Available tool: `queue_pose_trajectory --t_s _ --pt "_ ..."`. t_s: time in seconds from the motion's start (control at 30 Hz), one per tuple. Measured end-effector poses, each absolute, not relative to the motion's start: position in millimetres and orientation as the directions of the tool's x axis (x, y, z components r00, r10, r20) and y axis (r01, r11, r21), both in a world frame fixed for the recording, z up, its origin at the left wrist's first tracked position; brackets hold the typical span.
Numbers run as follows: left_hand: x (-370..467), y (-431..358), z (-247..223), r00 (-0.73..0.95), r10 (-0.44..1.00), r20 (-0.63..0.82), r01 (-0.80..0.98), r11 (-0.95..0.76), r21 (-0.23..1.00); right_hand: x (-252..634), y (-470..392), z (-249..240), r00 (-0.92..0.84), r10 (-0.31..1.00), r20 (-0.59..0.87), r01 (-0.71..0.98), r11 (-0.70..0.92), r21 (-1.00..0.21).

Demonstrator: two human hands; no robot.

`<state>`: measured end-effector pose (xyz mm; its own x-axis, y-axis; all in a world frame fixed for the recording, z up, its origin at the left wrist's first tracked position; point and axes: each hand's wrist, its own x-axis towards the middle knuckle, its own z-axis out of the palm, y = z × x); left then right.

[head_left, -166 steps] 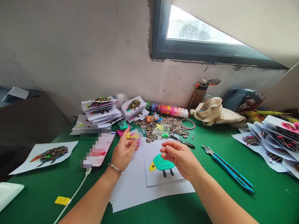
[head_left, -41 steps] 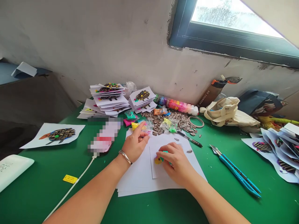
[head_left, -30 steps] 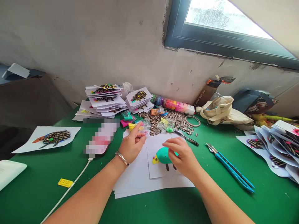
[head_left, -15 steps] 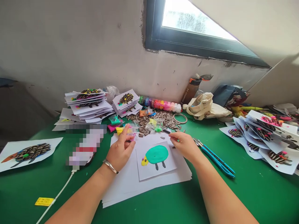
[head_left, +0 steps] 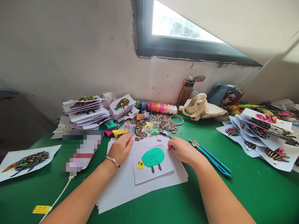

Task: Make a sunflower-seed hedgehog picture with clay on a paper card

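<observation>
A white card point(head_left: 151, 174) lies on a stack of white paper point(head_left: 112, 197). On it is a flat animal shape point(head_left: 153, 157) with a smooth teal body, a yellow head and two dark legs. My left hand point(head_left: 121, 148) is at the card's upper left, fingers drawn together, beside a small bag of yellow clay point(head_left: 118, 133); what they hold is hidden. At the card's right edge my right hand point(head_left: 183, 151) has its fingertips pinched, and any small thing in them is too tiny to name. A dark pen-like tool point(head_left: 165, 135) rests just behind it.
Sunflower seeds point(head_left: 161, 119) are heaped behind the paper, with a tape ring point(head_left: 176, 120) and clay bags. A blue cutter point(head_left: 213, 160) lies to the right. Finished seed-picture cards point(head_left: 85, 113) are piled left and right point(head_left: 259, 133). A phone point(head_left: 85, 152) with a cable is at left.
My right hand has come down from beside the pen-like tool to the card's right edge. My left hand has drawn back slightly from the clay bags, fingers closing. The view has shifted a little.
</observation>
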<state>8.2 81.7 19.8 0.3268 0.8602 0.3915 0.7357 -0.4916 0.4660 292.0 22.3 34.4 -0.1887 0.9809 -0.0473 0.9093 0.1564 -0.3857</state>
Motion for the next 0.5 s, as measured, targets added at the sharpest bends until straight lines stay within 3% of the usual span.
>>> queue_pose_trajectory --t_s 0.13,0.27,0.5 --pt "15.2 86.3 18.0 0.392 0.809 0.438 0.718 -0.566 0.405 293.0 24.5 31.9 -0.171 0.982 -0.086 0.913 0.125 -0.389" --pt "17.7 68.7 12.3 0.492 0.702 0.515 0.656 -0.688 0.311 287.3 26.0 34.5 -0.115 0.993 0.017 0.881 0.110 -0.459" --pt "15.3 52.4 8.1 0.626 0.629 0.461 0.554 -0.775 0.304 265.9 27.2 39.8 -0.130 0.985 0.114 0.763 0.173 -0.623"
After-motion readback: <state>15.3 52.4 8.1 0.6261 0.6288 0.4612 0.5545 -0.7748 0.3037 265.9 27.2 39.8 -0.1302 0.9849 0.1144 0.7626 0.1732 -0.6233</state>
